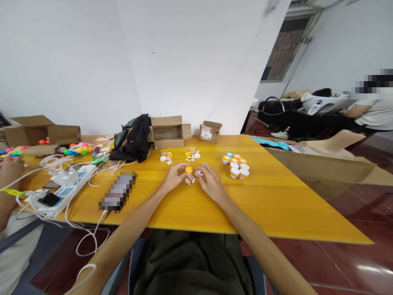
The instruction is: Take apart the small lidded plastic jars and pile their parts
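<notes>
My left hand [175, 177] is closed on a small round orange cap [188, 169], held just above the table. Facing it, my right hand [211, 180] pinches a small white plastic piece [199, 173]; its exact kind is too small to make out. On the wood between my hands lie several small white parts with dark holes [189, 179]. Farther back sit two little clusters, each with an orange cap, a clear cup [192, 150] and white parts. To the right of my right hand stands a group of small containers with white, orange and teal lids [239, 166].
Open cardboard boxes [167, 132] and a black bag [135, 139] stand along the wall. At left are a power strip [72, 186] with tangled white cables, a phone [119, 190], colourful toys [80, 148] and another person's arm [9, 184]. A large carton [301, 172] adjoins the table's right edge.
</notes>
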{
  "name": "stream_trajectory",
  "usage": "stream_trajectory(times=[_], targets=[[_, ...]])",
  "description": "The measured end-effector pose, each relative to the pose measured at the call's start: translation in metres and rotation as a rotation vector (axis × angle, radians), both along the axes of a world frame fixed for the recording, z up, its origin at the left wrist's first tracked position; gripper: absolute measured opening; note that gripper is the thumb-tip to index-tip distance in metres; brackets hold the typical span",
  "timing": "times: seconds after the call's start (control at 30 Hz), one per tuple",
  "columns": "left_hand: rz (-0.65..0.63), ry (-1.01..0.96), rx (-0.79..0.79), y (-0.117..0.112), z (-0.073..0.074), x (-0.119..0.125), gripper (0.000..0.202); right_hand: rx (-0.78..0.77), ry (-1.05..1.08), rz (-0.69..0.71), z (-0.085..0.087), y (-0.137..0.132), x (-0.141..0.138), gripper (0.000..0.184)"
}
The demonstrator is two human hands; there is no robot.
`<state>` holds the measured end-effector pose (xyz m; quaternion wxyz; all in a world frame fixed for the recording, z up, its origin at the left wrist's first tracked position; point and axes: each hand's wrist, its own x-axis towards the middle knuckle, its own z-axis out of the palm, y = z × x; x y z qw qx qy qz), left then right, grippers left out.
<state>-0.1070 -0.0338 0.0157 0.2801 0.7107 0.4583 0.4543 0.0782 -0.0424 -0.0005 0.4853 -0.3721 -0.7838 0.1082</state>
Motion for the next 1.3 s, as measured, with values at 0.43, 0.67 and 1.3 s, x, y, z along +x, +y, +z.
stream_trajectory(times=[0.43,0.67,1.3], targets=[[-0.11,0.016,0.016,-0.0072,0.0024,0.0051,0.028,0.143,-0.052,0.054,-0.0008,-0.0028,-0.0024,0.02],[-0.118,0.088,0.042,-0.0097,0.003,0.0056,0.026,0.204,-0.118,0.013,-0.0019,-0.0028,-0.0024,0.019],[-0.109,0.111,0.04,-0.0084,0.0017,0.0053,0.024,0.188,-0.182,-0.018,-0.0045,-0.0014,-0.0032,0.017]])
